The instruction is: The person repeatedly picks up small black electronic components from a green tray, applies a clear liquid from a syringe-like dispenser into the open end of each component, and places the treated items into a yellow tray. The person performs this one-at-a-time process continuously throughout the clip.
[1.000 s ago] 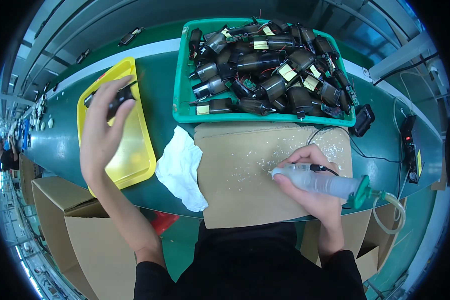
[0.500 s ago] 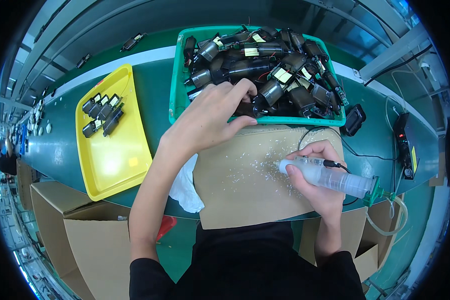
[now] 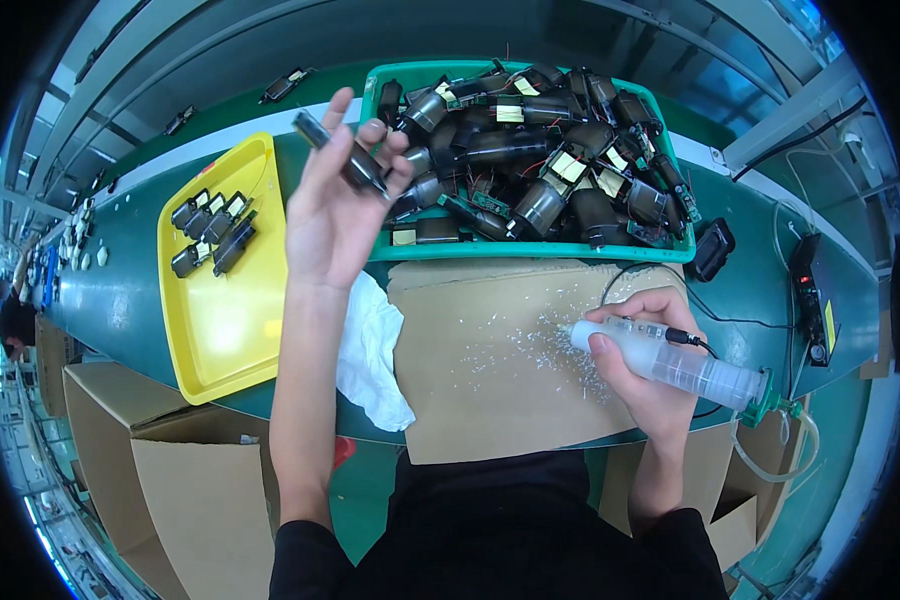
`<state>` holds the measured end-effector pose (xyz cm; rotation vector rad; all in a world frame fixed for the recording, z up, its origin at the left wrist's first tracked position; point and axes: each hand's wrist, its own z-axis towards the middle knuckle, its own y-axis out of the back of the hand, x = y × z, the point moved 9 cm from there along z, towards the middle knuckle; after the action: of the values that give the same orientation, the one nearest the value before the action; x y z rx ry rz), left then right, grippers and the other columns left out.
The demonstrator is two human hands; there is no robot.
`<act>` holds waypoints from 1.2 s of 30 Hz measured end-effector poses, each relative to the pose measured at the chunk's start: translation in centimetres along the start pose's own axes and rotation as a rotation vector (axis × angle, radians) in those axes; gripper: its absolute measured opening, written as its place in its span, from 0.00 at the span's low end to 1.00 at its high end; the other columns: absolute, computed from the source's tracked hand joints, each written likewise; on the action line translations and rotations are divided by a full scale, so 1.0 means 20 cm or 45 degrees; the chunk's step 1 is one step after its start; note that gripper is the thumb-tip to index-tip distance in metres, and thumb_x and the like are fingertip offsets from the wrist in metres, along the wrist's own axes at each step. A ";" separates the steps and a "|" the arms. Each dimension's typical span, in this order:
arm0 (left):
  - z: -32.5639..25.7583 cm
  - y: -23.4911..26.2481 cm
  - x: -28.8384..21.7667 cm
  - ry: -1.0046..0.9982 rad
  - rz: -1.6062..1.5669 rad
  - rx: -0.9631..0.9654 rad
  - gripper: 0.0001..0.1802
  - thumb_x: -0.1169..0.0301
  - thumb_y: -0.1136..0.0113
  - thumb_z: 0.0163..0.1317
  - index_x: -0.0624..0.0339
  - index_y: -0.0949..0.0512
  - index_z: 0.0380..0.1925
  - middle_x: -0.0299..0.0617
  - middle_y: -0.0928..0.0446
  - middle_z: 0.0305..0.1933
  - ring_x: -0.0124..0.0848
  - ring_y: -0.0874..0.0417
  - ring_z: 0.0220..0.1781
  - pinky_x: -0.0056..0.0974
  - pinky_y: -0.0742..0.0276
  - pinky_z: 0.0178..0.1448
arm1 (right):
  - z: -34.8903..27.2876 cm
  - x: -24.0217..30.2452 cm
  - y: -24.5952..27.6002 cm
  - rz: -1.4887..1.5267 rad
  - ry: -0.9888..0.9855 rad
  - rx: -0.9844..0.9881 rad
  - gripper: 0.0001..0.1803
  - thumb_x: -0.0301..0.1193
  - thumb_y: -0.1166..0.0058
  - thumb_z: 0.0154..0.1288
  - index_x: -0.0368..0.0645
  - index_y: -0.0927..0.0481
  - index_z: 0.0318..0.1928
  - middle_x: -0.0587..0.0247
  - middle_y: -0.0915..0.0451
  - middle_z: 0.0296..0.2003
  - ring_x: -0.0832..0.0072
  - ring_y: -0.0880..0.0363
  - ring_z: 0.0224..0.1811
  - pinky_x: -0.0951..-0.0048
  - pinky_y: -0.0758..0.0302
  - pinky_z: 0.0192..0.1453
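The left hand (image 3: 335, 215) has its grip pinched round a dark cylindrical part (image 3: 342, 157), raised beside the green bin (image 3: 530, 250); its details blur. The right hand (image 3: 642, 345) wraps a clear dispenser (image 3: 670, 362) over the cardboard sheet (image 3: 490, 370), its tip partly hidden.

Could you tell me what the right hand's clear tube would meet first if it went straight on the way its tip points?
Likely the cardboard sheet: the clear tube in the right hand points left and seems angled low over it, though depth is unclear.

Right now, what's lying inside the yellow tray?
Inside the yellow tray, a cluster of small dark cylindrical parts lies at its far end, roughly six; the rest shows bare yellow bottom. The left hand and forearm cover part of its right rim.
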<state>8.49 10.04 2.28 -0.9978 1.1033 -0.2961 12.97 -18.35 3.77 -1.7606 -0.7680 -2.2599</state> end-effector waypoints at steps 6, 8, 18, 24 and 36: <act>-0.09 -0.11 0.20 0.317 0.165 0.204 0.24 0.59 0.61 0.72 0.59 0.42 0.63 0.38 0.35 0.35 0.23 0.38 0.28 0.28 0.38 0.27 | 0.01 0.03 0.01 0.016 0.023 -0.014 0.17 0.23 0.34 0.50 0.38 0.29 0.37 0.58 0.17 0.32 0.79 0.18 0.34 0.79 0.23 0.39; -0.14 -0.17 0.26 0.406 0.059 0.339 0.27 0.55 0.65 0.73 0.62 0.43 0.63 0.37 0.37 0.35 0.21 0.40 0.27 0.28 0.40 0.27 | 0.02 0.09 0.01 0.070 0.096 -0.040 0.16 0.23 0.35 0.51 0.37 0.29 0.38 0.56 0.17 0.33 0.79 0.18 0.34 0.79 0.23 0.39; -0.33 -0.36 0.40 0.524 0.286 0.785 0.42 0.41 0.46 0.59 0.70 0.38 0.57 0.48 0.27 0.38 0.30 0.26 0.35 0.34 0.30 0.39 | -0.03 0.36 0.00 0.214 0.205 -0.316 0.37 0.54 0.33 0.49 0.42 0.43 0.39 0.46 0.20 0.31 0.67 0.19 0.31 0.72 0.21 0.40; -0.35 -0.34 0.36 0.525 0.464 0.743 0.40 0.43 0.41 0.54 0.73 0.31 0.51 0.50 0.26 0.45 0.33 0.23 0.45 0.35 0.29 0.49 | 0.00 0.37 -0.10 0.368 0.279 -0.128 0.36 0.49 0.32 0.50 0.42 0.46 0.37 0.42 0.20 0.31 0.52 0.17 0.32 0.55 0.18 0.43; -0.37 -0.33 0.39 0.622 0.345 0.798 0.38 0.52 0.36 0.54 0.75 0.34 0.53 0.53 0.29 0.53 0.35 0.24 0.52 0.37 0.31 0.55 | -0.01 0.37 -0.11 0.360 0.269 -0.066 0.33 0.42 0.33 0.54 0.41 0.47 0.38 0.40 0.21 0.32 0.51 0.17 0.35 0.54 0.18 0.45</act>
<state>7.53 -2.58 2.20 -0.2107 1.4426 -0.6385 9.79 -15.33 10.12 -1.5072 -0.3959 -2.2399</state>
